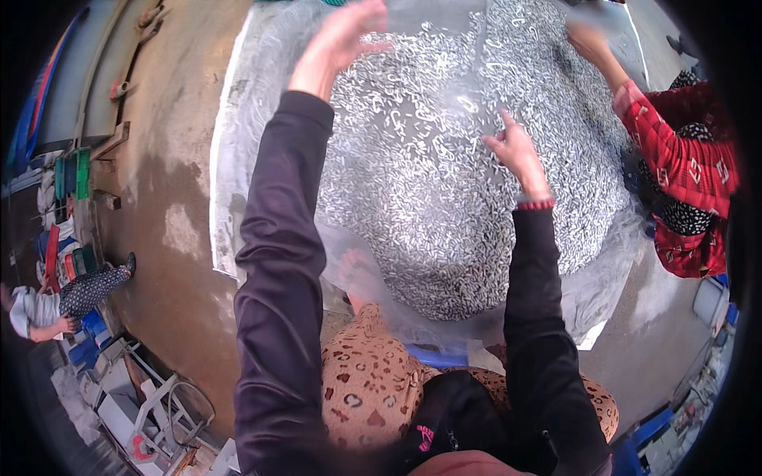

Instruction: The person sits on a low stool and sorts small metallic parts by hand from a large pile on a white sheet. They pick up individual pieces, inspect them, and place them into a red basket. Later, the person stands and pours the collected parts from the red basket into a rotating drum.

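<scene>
A broad heap of small silvery fish [444, 222] lies on a pale mesh sheet [238, 159] spread over the concrete floor. My left hand [340, 41] is raised high over the far side of the heap, blurred, its fingers closed on the upper edge of a clear plastic sheet [421, 87]. My right hand [517, 152] is lower, over the middle of the heap, and pinches the same sheet's other edge. The plastic hangs between my dark-sleeved arms down toward my knees in leopard-print cloth [367, 381].
Another person in a red patterned sleeve [675, 151] reaches a hand [589, 41] onto the heap from the right. At the far left a person [63, 301] bends beside stacked crates [75, 174]. Blue boxes [651, 432] and metal frames [159, 412] stand near the lower edge.
</scene>
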Tool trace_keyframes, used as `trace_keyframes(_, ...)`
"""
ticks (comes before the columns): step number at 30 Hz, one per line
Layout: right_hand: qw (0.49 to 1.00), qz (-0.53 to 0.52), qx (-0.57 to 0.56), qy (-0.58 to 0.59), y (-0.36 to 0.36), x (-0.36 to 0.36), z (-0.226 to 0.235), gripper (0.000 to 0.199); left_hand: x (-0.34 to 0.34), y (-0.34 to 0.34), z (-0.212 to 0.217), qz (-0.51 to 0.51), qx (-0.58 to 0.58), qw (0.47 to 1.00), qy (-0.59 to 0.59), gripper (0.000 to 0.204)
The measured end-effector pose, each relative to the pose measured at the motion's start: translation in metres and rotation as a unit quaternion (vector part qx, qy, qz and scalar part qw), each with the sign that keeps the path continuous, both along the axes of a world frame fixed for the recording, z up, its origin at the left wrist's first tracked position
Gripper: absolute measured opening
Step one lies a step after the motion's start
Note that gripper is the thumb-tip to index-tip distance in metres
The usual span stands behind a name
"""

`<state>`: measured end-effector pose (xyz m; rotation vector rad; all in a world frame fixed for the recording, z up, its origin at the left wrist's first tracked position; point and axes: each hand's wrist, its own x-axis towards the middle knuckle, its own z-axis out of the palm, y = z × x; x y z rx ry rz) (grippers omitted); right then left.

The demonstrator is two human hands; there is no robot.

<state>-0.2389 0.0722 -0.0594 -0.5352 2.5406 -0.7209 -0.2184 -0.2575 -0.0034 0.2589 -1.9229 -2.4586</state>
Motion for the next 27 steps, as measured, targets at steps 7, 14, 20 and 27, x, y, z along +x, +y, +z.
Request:
trace_keyframes(7,0.968,0.088,0.233,0.042,-0.072,-0.011,-0.048,0.119,0.052,0.043,-0.089,-0.146,-0.708,0.645,-0.248,0.099)
trace_keyframes(14,0.966,0.21,0.057,0.14,-0.093,0.027,-0.094,0.066,0.073,0.093,-0.147,-0.064,-0.629,0.765,-0.123,0.076)
trace_keyframes(20,0.982,0.17,0.001,0.082,-0.036,0.093,-0.088,0.031,0.126,0.143,-0.144,-0.168,-0.527,0.83,-0.073,0.054)
trace_keyframes(27,0.903,0.107,-0.112,-0.4,0.023,0.1,0.028,0.024,0.154,0.135,-0.066,-0.408,-0.227,0.873,-0.142,0.039)
